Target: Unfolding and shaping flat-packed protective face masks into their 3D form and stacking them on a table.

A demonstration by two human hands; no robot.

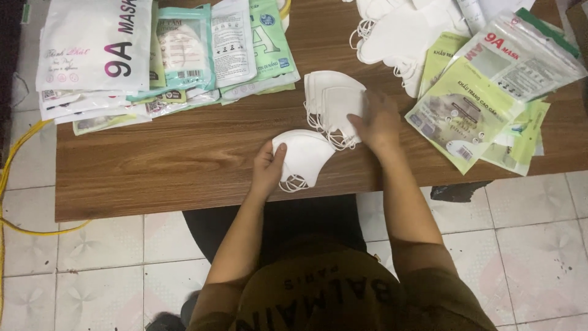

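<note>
1. Your left hand (267,167) grips a folded white mask (304,156), soft cloth with a curved edge and looped ear straps, near the front edge of the wood-grain desk (153,159).
2. Your right hand (378,121) presses flat, fingers spread, on a small stack of white masks (331,98) just behind.
3. Glossy green packets (465,110) lie to your right; white and teal pouches (153,55) are heaped to your left.

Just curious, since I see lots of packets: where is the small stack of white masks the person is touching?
In the head view, the stack of white masks lies mid-table under the right hand, just above the single mask in the left hand.
</note>
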